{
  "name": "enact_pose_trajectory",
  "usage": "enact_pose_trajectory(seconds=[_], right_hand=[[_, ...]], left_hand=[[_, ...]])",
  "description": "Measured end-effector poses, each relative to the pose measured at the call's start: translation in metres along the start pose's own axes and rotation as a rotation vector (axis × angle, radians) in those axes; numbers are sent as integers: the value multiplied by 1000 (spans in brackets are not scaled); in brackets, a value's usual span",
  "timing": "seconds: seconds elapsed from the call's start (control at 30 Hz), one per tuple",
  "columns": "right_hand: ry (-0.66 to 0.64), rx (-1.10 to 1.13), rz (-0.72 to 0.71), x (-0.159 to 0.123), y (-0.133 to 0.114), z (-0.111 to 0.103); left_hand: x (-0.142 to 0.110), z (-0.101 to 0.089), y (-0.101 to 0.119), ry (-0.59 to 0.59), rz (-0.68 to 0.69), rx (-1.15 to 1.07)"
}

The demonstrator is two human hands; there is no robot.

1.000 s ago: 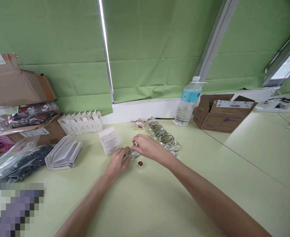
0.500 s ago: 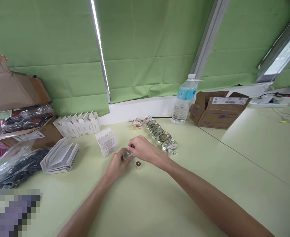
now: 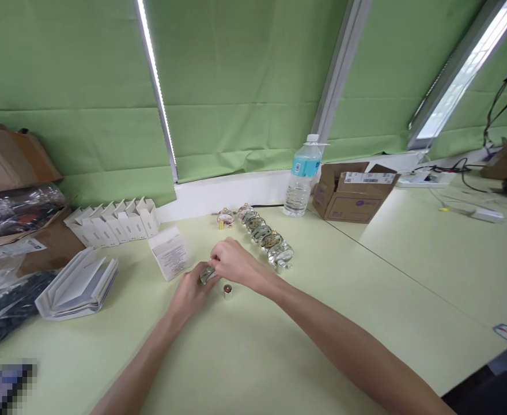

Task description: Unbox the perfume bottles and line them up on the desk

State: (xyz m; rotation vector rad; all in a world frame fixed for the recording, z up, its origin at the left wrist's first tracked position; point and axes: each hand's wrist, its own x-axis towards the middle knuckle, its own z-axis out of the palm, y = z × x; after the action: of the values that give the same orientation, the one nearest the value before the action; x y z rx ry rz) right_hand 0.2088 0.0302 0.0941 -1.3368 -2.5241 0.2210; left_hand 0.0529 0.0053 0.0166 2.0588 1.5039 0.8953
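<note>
A small clear glass bottle point(image 3: 207, 274) is gripped in my left hand point(image 3: 192, 288), low over the table. My right hand point(image 3: 231, 260) is closed at the bottle's top, fingers pinched together; whatever they pinch is hidden behind them. Just below the hands a small silver cap point(image 3: 227, 291) stands on the table, its reddish-brown inside facing up. Beyond my right hand runs a row of several similar glass bottles point(image 3: 261, 233). One more bottle point(image 3: 224, 217) stands apart at the back, with a small gold piece point(image 3: 221, 225) beside it.
An open white carton point(image 3: 169, 253) stands left of my hands, before a row of white boxes point(image 3: 115, 223). Flattened white cartons point(image 3: 78, 285) lie further left, near bagged dark items point(image 3: 11, 305). A water bottle point(image 3: 302, 181) and a cardboard box point(image 3: 352, 196) stand at the back.
The view has turned to the right, so things appear shifted left. Both hands stay together at the glass bottle, with almost the same grip.
</note>
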Motion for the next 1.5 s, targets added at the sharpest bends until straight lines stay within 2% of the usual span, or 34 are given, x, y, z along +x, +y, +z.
enact_pose_trajectory(seconds=[0.33, 0.47, 0.57, 0.67, 0.77, 0.93, 1.1, 1.5], right_hand=[[-66, -56, 57, 2, -9, 1], [34, 45, 94, 3, -9, -24], [147, 97, 30, -2, -7, -49], [138, 42, 35, -12, 1, -57], [36, -37, 76, -23, 14, -46], [-150, -38, 44, -41, 34, -11], [-208, -87, 22, -51, 38, 16], [-232, -18, -93, -51, 38, 23]], left_hand=[[1, -1, -1, -4, 2, 16], [1, -2, -1, -1, 18, 17], [1, -2, -2, -14, 29, 13], [1, -1, -3, -17, 24, 13], [1, -1, -3, -13, 26, -14], [1, -3, -3, -28, 38, -46], [1, -3, -5, -39, 59, -107], [0, -5, -3, -50, 57, -146]])
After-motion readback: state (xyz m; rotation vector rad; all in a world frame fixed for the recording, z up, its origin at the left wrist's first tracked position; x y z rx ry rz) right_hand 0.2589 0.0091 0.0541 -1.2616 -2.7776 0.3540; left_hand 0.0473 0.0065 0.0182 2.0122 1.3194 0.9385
